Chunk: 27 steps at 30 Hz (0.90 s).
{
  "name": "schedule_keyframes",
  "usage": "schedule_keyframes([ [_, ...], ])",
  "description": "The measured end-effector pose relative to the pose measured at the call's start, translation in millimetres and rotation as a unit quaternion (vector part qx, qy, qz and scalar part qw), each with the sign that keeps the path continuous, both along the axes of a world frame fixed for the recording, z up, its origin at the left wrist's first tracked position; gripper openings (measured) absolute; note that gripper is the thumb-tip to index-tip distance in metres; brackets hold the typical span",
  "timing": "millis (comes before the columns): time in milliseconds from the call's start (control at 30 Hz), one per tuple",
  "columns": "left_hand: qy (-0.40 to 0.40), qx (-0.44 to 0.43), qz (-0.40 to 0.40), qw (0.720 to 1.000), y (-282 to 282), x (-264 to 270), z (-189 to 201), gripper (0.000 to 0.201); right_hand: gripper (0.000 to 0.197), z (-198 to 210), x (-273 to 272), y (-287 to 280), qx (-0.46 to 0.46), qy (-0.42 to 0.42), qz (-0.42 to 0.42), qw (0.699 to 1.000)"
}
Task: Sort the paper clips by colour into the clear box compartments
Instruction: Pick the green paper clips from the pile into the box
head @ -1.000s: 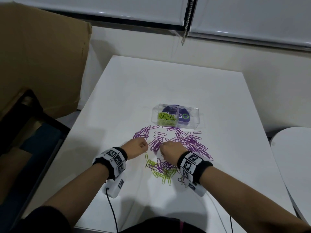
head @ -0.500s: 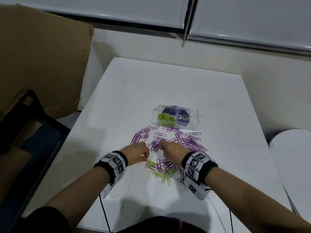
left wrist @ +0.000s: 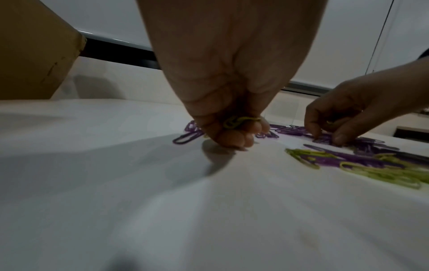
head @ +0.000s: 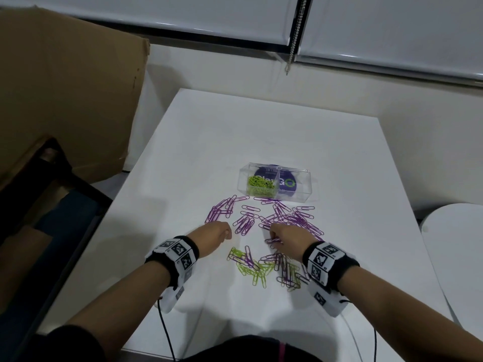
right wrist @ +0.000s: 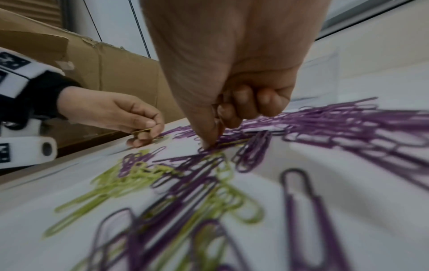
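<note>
The clear box [head: 300, 176] stands past the clips; its left compartment holds green clips [head: 261, 185]. Purple clips [head: 290, 220] lie spread before the box, and a mixed green and purple pile [head: 261, 267] lies nearer me. My left hand [head: 227, 235] hovers left of the pile, fingers curled round a green clip [left wrist: 239, 122]. My right hand [head: 273, 235] is down on the purple spread, its thumb [right wrist: 209, 144] and forefinger pinching a purple clip [head: 271, 240] on the table while the other fingers stay curled.
The white table [head: 235, 131] is bare beyond the box. A brown cardboard box [head: 65, 87] stands off the table's left side above a dark chair [head: 52, 205]. A round white surface [head: 457, 244] sits to the right.
Both hands have moved forward from the mixed pile and apart. The right hand now reaches into the purple spread; the left still holds its green clip.
</note>
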<state>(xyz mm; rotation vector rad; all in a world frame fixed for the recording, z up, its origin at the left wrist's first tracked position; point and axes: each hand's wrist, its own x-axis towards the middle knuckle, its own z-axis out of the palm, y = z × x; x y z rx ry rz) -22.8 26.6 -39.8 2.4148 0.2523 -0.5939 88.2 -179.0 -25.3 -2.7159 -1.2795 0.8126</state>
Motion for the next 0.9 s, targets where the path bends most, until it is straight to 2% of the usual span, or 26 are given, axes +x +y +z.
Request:
schedule_keyframes([
  [100, -0.005, -0.021, -0.008, 1.000, -6, 2, 4, 0.017, 0.015, 6, 1, 1, 0.008, -0.019, 0.008, 1.000],
  [167, -0.004, -0.007, -0.044, 0.999, -12, 1, 8, 0.009, 0.030, 10, -11, 6, -0.002, -0.006, 0.045, 0.999],
  [233, 0.009, 0.037, -0.105, 0.994, -18, 0, 11, 0.019, 0.038, 10, -27, 12, -0.017, -0.003, 0.087, 0.996],
  [333, 0.012, 0.097, -0.150, 0.984, -25, -2, 11, 0.029, 0.033, 7, -43, 19, -0.009, -0.010, 0.112, 0.994],
  [467, -0.012, 0.098, -0.143, 0.985, -25, -6, 9, 0.022, 0.022, 3, -41, 20, 0.003, 0.004, 0.078, 0.997],
  [733, -0.053, 0.069, -0.100, 0.991, -18, 1, 17, 0.018, 0.020, 5, -3, 6, 0.026, -0.011, -0.045, 0.999],
  [900, -0.083, 0.101, -0.067, 0.989, -19, 19, 26, 0.023, 0.021, 6, -2, 3, 0.018, -0.033, -0.055, 0.998],
])
